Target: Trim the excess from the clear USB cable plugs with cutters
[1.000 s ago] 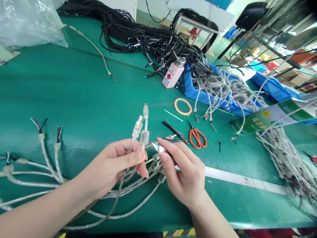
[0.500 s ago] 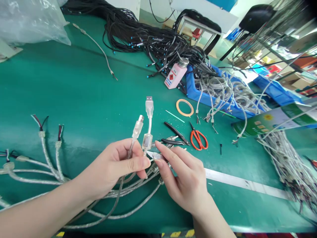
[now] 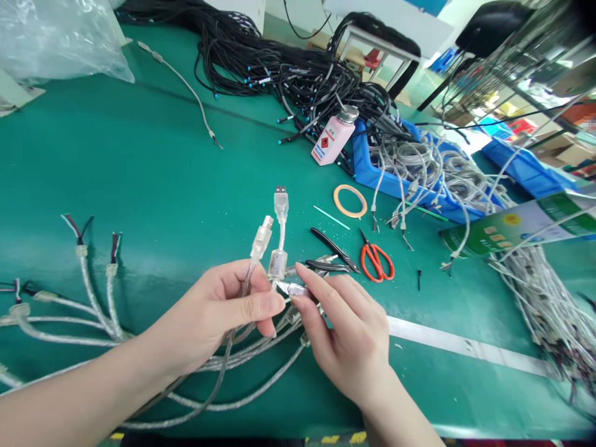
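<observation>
My left hand (image 3: pixel 237 304) pinches a translucent USB cable (image 3: pixel 280 233) just below its clear bead (image 3: pixel 277 264). Two plugs stick up from that hand: a flat USB-A plug (image 3: pixel 280 203) and a squarish USB-B plug (image 3: pixel 261 238). Between the thumb and fingers of my right hand (image 3: pixel 347 329) is a small knife (image 3: pixel 298 290) with a silvery handle. Its blade tip points left and meets the cable right under the bead, close to my left thumb. More braided clear cables (image 3: pixel 251 397) lie beneath both hands, some with bared wire ends at the left.
Black-handled nippers (image 3: pixel 333 248), red-handled scissors (image 3: pixel 378 262) and a tape roll (image 3: pixel 350 201) lie beyond my right hand. Behind them stand a pink bottle (image 3: pixel 333 138) and a blue bin (image 3: pixel 372 171) of coiled cables. Black cables (image 3: pixel 279 68) are heaped at the back; a cable bundle (image 3: pixel 535 298) lies right.
The view has shifted very slightly. Both hands keep nearly the same pose, with the knife still against the cable below the bead.
</observation>
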The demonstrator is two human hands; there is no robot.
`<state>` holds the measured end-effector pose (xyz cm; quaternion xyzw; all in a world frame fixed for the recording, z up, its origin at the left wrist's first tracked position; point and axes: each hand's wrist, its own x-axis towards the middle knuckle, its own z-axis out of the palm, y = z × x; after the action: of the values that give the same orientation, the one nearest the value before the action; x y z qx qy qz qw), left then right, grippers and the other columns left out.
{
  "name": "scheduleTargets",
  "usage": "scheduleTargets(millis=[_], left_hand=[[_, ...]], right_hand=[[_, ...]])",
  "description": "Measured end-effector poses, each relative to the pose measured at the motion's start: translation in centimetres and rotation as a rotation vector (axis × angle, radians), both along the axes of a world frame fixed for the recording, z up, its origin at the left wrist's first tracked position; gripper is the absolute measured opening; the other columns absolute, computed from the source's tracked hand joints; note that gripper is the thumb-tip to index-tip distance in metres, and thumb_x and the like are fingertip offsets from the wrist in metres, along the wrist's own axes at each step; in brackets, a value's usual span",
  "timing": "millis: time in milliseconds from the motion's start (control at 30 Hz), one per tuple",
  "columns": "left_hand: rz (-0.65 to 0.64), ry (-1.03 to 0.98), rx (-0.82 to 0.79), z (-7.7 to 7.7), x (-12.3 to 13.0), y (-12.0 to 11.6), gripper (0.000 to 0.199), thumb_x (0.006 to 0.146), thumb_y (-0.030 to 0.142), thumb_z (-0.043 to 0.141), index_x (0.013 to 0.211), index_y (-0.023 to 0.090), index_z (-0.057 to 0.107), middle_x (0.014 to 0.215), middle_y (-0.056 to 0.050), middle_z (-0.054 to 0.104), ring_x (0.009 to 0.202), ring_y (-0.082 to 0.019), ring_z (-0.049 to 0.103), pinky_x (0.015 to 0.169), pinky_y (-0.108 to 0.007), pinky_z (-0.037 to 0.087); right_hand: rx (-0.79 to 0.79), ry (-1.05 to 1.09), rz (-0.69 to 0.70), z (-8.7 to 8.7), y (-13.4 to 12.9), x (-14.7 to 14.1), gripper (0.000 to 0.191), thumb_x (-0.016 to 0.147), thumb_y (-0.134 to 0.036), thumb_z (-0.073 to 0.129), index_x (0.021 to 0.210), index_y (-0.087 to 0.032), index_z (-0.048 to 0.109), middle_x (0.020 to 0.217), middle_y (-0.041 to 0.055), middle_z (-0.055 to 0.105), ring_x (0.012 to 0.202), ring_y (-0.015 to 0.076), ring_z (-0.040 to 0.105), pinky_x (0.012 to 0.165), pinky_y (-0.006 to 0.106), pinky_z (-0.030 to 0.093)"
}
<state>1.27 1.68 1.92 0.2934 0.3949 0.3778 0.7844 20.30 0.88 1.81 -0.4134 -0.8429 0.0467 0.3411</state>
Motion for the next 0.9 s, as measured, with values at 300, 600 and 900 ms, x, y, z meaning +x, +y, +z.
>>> scheduleTargets(millis=[300, 600, 900], left_hand=[[0.009, 0.019, 0.013, -0.04, 0.10, 0.01, 0.020, 0.075, 0.026, 0.077, 0.065, 0.020, 0.061, 0.055, 0.005, 0.067, 0.053, -0.007, 0.052, 0.056, -0.021, 0.035], [0.023, 0.022, 0.008, -0.15, -0.09, -0.46, 0.021, 0.074, 0.027, 0.078, 0.064, 0.020, 0.061, 0.053, 0.005, 0.067, 0.054, -0.008, 0.052, 0.057, -0.021, 0.035], [0.011, 0.034, 0.016, -0.16, 0.05, -0.17, 0.020, 0.075, 0.026, 0.077, 0.065, 0.019, 0.061, 0.054, 0.006, 0.067, 0.054, -0.007, 0.053, 0.057, -0.021, 0.035]], right_hand=[[0.069, -0.031, -0.046, -0.11, -0.23, -0.36, 0.032, 0.090, -0.014, 0.064, 0.120, -0.004, 0.062, 0.077, 0.0064, 0.068, 0.066, 0.0164, 0.054, 0.061, 0.033, 0.044], [-0.135, 0.070, 0.035, 0.25, -0.10, 0.19, 0.029, 0.094, -0.017, 0.057, 0.118, -0.003, 0.064, 0.074, 0.0056, 0.061, 0.065, 0.0142, 0.053, 0.057, 0.030, 0.044], [0.031, -0.034, -0.045, -0.22, 0.28, 0.14, 0.028, 0.089, -0.018, 0.065, 0.115, -0.007, 0.066, 0.078, 0.0077, 0.067, 0.069, 0.0175, 0.057, 0.062, 0.033, 0.045]])
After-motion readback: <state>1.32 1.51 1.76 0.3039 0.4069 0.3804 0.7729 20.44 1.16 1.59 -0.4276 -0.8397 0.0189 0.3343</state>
